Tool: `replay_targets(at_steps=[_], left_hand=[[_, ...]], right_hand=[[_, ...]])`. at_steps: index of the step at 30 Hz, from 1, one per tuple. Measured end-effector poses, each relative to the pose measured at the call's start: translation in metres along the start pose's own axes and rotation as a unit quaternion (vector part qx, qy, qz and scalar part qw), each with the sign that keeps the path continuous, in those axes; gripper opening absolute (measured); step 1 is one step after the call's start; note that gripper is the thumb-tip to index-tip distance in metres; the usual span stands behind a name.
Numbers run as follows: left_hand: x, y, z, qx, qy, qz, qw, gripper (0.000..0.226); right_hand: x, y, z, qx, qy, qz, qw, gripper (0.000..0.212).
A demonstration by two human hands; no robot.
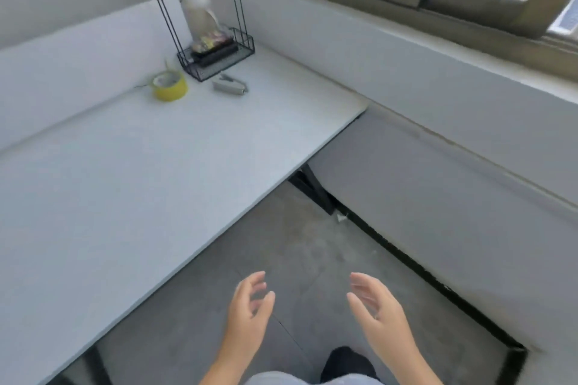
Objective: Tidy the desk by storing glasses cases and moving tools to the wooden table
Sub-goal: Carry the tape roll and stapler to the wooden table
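Both hands, left [248, 306] and right [377, 306], hung loose and empty over the floor, clear of the surface [125, 181] bearing yellow tape [169, 86] and stapler [230, 86].

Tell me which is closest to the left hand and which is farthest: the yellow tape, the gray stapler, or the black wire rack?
From the left hand, in the head view:
1. The gray stapler and the yellow tape lie side by side on the white desk, too close to call.
2. The black wire rack is farthest, behind both in the desk's back corner.
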State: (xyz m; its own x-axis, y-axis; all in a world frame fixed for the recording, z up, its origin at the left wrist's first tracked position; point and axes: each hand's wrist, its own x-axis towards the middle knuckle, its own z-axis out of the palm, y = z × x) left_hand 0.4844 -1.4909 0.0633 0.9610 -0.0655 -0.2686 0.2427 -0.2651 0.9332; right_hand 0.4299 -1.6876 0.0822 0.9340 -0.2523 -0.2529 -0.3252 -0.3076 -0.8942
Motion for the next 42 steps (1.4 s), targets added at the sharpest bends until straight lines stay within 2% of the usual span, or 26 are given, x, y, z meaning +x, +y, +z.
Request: replay_targets(at_steps=[8,10,13,17,21,24,27,30,33,37,39,42], left_hand=[[0.087,-0.002,-0.018,-0.025,0.112,-0.078,0.990,0.042],[0.122,0.009,-0.021,-0.048,0.157,-0.073,0.984,0.049],[0.175,0.040,-0.020,-0.054,0.220,-0.072,0.971,0.061],[0.243,0.072,-0.012,-0.060,0.275,-0.063,0.958,0.036],[0.283,0.086,-0.001,-0.087,0.311,-0.090,0.942,0.042],[0.308,0.088,-0.007,-0.097,0.335,-0.121,0.929,0.041],[0.341,0.088,-0.038,-0.085,0.352,-0.131,0.923,0.030],[0.386,0.099,-0.082,-0.051,0.349,-0.118,0.928,0.026],[0.449,0.116,-0.127,-0.024,0.370,-0.118,0.921,0.033],[0.534,0.126,-0.178,0.022,0.374,-0.163,0.913,0.044],[0.570,0.127,-0.195,0.047,0.370,-0.195,0.907,0.047],[0.608,0.124,-0.207,0.094,0.386,-0.223,0.890,0.045]], right_hand=[[0.136,-0.017,-0.009,-0.018,-0.034,0.034,0.999,0.041],[0.185,-0.030,-0.012,-0.034,-0.048,0.012,0.998,0.037],[0.267,-0.066,-0.015,-0.050,-0.112,-0.032,0.992,0.029],[0.361,-0.116,-0.008,-0.095,-0.187,-0.115,0.971,0.031],[0.424,-0.145,0.008,-0.122,-0.217,-0.153,0.956,0.020],[0.465,-0.157,0.030,-0.147,-0.226,-0.166,0.949,0.029],[0.503,-0.172,0.064,-0.195,-0.198,-0.205,0.938,0.034],[0.538,-0.200,0.101,-0.223,-0.182,-0.184,0.940,0.042],[0.574,-0.223,0.144,-0.236,-0.164,-0.153,0.946,0.062],[0.610,-0.233,0.198,-0.334,-0.149,-0.089,0.926,0.086],[0.618,-0.231,0.215,-0.394,-0.127,-0.076,0.907,0.085],[0.626,-0.216,0.228,-0.438,-0.075,-0.161,0.881,0.070]])
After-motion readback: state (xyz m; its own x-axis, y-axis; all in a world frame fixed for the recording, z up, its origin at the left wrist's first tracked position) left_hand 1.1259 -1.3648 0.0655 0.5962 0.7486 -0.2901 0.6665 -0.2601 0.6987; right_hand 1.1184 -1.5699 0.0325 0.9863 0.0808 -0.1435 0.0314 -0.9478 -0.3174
